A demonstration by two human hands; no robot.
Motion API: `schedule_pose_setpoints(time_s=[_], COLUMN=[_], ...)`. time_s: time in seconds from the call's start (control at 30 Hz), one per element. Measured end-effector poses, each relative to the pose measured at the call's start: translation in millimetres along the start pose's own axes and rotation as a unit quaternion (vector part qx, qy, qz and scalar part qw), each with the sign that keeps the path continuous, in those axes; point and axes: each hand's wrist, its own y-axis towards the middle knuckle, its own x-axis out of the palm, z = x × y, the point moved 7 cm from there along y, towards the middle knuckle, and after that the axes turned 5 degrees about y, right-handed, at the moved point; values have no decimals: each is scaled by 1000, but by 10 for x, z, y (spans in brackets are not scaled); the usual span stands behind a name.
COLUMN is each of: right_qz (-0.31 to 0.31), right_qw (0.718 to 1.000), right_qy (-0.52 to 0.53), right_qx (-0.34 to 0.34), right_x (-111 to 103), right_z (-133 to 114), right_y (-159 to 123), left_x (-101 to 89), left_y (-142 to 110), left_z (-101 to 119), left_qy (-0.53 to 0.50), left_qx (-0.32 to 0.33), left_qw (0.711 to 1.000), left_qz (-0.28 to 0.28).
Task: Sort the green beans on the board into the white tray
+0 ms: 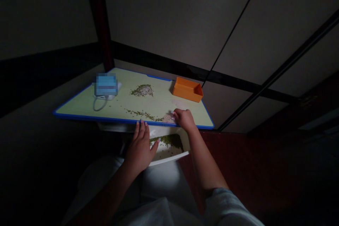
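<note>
Small green seeds, scattered in a loose band along the near edge of the pale yellow bench with a raised blue rim, beside a patch of pinkish-white grains. Right hand curled closed at that patch, fingertips drawn together; impossible to tell if pinching anything. Left hand open, fingers over the blue rim, thumb above the cream-white plastic tub, with more green seeds heaped along its far side. Best worked with fingertips low and strokes short and light, so as not to fling grains off the edge or mix green with pale. Worth keeping the tub tight under the rim to catch strays. Farther back on the bench, a mixed green-and-whitish pile, an orange rectangular open box at the right and a white device with a grey cable at the left. Beyond, dim grey wall panels with dark bands, and a dark red floor below.
</note>
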Motion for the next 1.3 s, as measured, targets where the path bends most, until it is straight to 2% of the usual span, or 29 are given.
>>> schedule_pose_setpoints(time_s=[0.17, 0.33, 0.57, 0.87, 1.03, 1.3], right_qz=[7, 49, 52, 64, 57, 48], right_qw=[999, 999, 998, 989, 992, 991], right_qy=[16, 19, -25, -73, -56, -68], right_qx=[-38, 1, 26, 115, 102, 101], right_x=[29, -11, -21, -41, -24, 12], right_z=[10, 99, 43, 197, 177, 93], right_y=[-21, -46, -30, -34, -32, 55], left_x=[4, -5, -11, -8, -25, -13], left_y=[-2, 0, -3, 5, 17, 7], left_z=[-4, 9, 7, 8, 21, 12], left_qy=[0, 2, -1, -1, 0, -11], left_qx=[-4, 1, 1, -4, -7, -11], left_qw=[1000, 1000, 1000, 1000, 1000, 1000], left_qz=[2, 4, 10, 2, -16, 3])
